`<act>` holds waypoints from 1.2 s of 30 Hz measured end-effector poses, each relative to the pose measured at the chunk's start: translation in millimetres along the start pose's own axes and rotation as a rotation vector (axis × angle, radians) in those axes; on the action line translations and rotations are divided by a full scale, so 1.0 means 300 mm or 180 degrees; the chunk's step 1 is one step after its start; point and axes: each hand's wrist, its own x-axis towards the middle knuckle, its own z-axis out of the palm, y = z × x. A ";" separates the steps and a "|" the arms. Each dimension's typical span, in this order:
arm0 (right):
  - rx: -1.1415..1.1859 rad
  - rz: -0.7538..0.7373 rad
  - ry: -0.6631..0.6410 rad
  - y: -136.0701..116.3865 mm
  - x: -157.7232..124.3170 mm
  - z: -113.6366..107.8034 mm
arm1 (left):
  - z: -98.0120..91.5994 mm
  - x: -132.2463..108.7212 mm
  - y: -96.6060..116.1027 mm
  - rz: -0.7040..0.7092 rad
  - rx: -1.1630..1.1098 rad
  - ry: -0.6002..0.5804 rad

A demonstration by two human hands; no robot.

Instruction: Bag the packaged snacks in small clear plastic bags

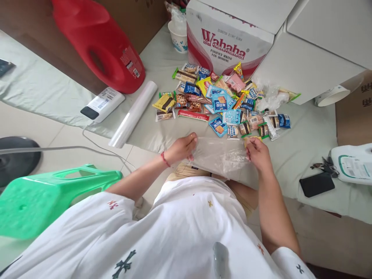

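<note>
A clear plastic bag [219, 153] is stretched between my two hands at the near edge of the cloth-covered table. My left hand [185, 146] pinches its left end, and a red string circles that wrist. Its right end is pinched by my right hand [258, 152]. Beyond the bag lies a heap of small wrapped snacks [221, 100] in blue, yellow, red and green packaging. A yellow wrapper [252, 139] shows just behind my right fingers; whether they touch it I cannot tell.
Left of the heap are a clear plastic roll [133, 114], a white device [103, 104] and a red jug [101, 46]. Behind it stands a Wahaha box [229, 42] beside a paper cup [178, 37]. A black phone [316, 184], keys [324, 166] and a white bottle [356, 162] lie right.
</note>
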 end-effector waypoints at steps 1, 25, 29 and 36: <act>-0.0165 -0.0102 0.0166 0.008 0.049 0.015 | -0.004 0.041 0.008 -0.0131 -0.0143 -0.0009; -0.1155 -0.1058 0.0735 0.035 0.169 0.027 | 0.032 0.091 -0.013 0.0434 0.0440 0.0944; -0.0101 -0.0524 0.0550 0.001 0.156 0.013 | 0.064 0.148 0.015 0.0050 -0.0671 0.0873; 0.1372 0.0771 -0.1103 0.003 -0.058 0.020 | 0.116 0.192 0.012 -0.0130 -0.1897 0.0913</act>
